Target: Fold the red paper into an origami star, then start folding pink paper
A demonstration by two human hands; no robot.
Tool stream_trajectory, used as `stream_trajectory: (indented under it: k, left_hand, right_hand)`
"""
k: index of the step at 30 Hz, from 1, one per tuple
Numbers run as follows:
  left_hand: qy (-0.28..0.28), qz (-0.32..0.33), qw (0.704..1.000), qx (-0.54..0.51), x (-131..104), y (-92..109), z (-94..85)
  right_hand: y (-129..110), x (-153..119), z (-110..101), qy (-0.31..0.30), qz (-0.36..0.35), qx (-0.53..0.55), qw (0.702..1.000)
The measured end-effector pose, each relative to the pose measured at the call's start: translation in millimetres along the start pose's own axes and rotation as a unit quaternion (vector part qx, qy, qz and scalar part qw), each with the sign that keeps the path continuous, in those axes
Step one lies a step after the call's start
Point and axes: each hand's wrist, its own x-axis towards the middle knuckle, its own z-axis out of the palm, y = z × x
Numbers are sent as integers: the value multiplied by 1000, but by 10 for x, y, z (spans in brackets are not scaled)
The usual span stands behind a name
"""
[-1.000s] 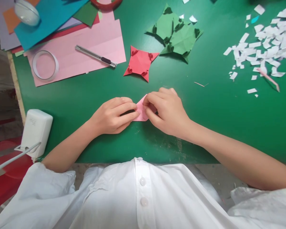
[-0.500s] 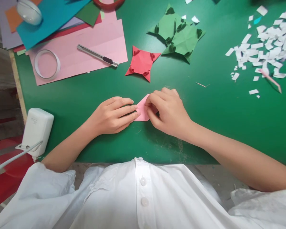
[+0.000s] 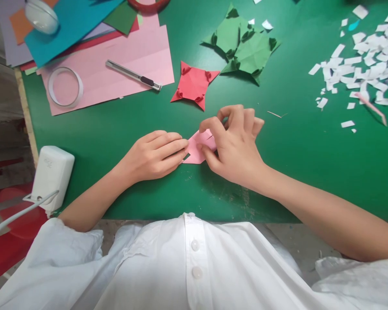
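Observation:
A small pink folded paper (image 3: 198,151) lies on the green table in front of me, with slanted edges and a short dark slit near its right side. My left hand (image 3: 160,156) rests flat, its fingertips on the paper's left edge. Over the paper's right part is my right hand (image 3: 234,144), thumb and bent index finger apart. The thumb tip touches the paper; whether the index tip does, I cannot tell. Part of the paper is hidden under this hand. Just beyond sits a red folded paper star (image 3: 195,86) with curled corners.
Two green folded paper stars (image 3: 252,56) lie farther back. At the left are pink sheets (image 3: 97,86), a tape roll (image 3: 50,88), a box cutter (image 3: 134,75), a white computer mouse (image 3: 42,17) and a white adapter (image 3: 53,174). White paper scraps (image 3: 368,64) lie at right.
My right hand has opened its pinch, with index finger and thumb now apart and the hand raised slightly. More of the pink paper shows. My left hand stays nearly still.

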Motion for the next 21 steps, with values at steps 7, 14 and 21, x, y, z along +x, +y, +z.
stream_trajectory:
  k: [7, 14, 21]
  left_hand:
    - [-42, -55, 996, -58, -70, 5, 41]
    - [-72, -90, 991, -71, -40, -12, 51]
    - [-68, -56, 996, -33, -30, 10, 38]
  right_hand:
    - [45, -20, -16, -3, 13, 24, 1000]
    - [57, -16, -23, -6, 13, 13, 1000]
    - [230, 73, -69, -8, -51, 31, 998]
